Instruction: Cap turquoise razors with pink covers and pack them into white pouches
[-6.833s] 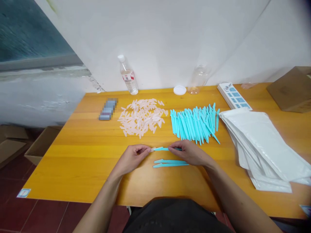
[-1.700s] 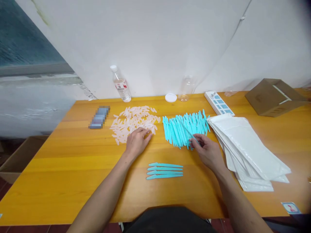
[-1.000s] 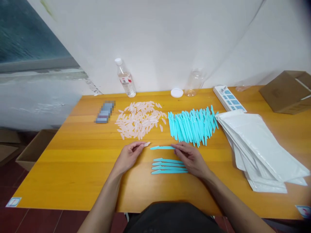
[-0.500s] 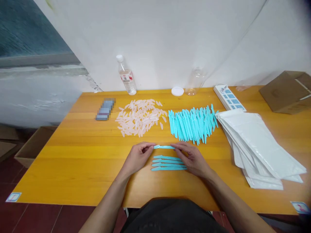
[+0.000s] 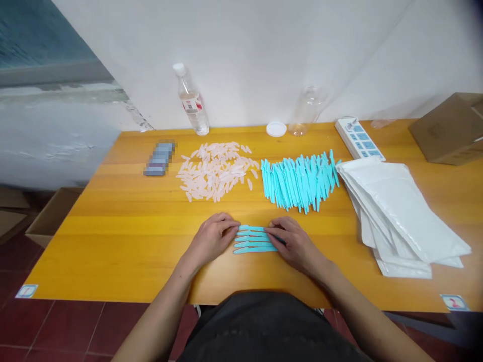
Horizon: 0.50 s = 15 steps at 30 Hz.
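My left hand (image 5: 214, 235) pinches the blade end of a turquoise eyebrow razor (image 5: 252, 229), and my right hand (image 5: 292, 240) has its fingers closed on the handle end. That razor lies at the far side of a row of several like it (image 5: 252, 249), side by side with their blade ends to the left. My right fingers hide the right ends of the row. Beyond my right hand is a pile of turquoise eyebrow razors (image 5: 298, 182). Small pale pink blade covers (image 5: 215, 173) lie scattered beyond my left hand.
White plastic bags (image 5: 403, 211) are stacked at right, near a power strip (image 5: 360, 138) and a cardboard box (image 5: 449, 128). Against the wall stand a water bottle (image 5: 194, 108) and a clear jar (image 5: 304, 113), with a white lid (image 5: 276, 129) beside it. A blurred phone (image 5: 160, 159) lies at left.
Both hands have brought the razor towards the row, and it now lies close beside the others. The whole scene has shifted slightly upward in view.
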Available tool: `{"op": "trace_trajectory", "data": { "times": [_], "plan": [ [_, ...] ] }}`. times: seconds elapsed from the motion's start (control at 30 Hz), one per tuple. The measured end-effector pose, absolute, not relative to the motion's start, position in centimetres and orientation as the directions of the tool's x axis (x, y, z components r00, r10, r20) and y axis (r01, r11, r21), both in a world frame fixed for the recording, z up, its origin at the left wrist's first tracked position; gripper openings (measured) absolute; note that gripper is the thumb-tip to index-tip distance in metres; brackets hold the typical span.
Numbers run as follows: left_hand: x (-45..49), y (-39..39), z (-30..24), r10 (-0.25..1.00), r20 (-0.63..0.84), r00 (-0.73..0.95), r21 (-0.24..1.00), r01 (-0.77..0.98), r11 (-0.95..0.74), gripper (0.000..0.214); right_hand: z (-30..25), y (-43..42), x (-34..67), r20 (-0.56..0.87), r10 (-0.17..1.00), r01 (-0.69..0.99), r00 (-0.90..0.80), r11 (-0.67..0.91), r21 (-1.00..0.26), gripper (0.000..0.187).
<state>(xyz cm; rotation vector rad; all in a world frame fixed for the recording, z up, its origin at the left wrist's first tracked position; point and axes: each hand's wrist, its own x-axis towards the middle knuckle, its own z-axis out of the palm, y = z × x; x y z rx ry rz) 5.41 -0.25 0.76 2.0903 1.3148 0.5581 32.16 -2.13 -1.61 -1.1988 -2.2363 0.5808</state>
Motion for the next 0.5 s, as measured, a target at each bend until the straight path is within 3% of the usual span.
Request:
{"op": "trace_trajectory", "data": {
  "times": [0.1,0.2,0.33,0.5],
  "plan": [
    [4.5,0.3,1.5,0.926,0.049,0.374,0.72,0.629,-0.292,0.023,-1.0,-1.9,33.3,0.269,0.887,0.636,-0.376,0.458,-0.621,0.026],
    [3.8,1.6,1.9,0.961,0.086,0.263,0.694,0.676,-0.247,0.026,-0.4,-1.0,35.3,0.326,0.935,0.746,-0.138,0.314,-0.587,0.026],
    [5.2,4.4,1.7,0.971,0.106,0.214,0.61,0.757,-0.233,0.025,-0.3,1.3,37.9,0.331,0.931,0.843,0.155,0.05,-0.536,0.036],
    [9.6,8.2,1.1,0.975,0.092,0.202,0.428,0.876,-0.222,0.028,-0.3,3.6,38.7,0.205,0.945,0.861,0.256,-0.127,-0.493,0.045]
  ]
}}
